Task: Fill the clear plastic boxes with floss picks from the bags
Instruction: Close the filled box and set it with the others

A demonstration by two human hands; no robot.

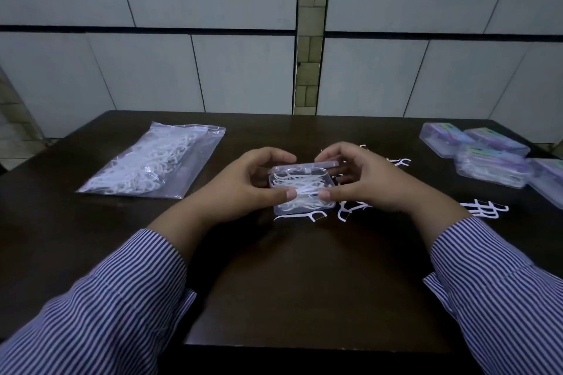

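On the left of the dark table (274,283) lies a clear zip bag (152,161) stuffed with white floss picks; single picks inside blur into a pale tangle. The left hand (240,186) grips the left end of a small clear plastic box (301,189) at the table's centre, fingers curled over the far side and the thumb pressed on the near edge. The box is packed with white picks and its hinged lid (304,168) stands partly raised. The right hand (365,183) holds the right end the same way, thumb on the near rim and fingers curled around the lid's far edge. Loose floss picks (304,217) lie just in front of the box and beside the right hand, some hidden under it. At the far right sit 4 closed boxes (487,158) with coloured labels, their writing too blurred to read; 1 is cut off by the frame edge. Striped sleeves (122,298) cover both forearms.
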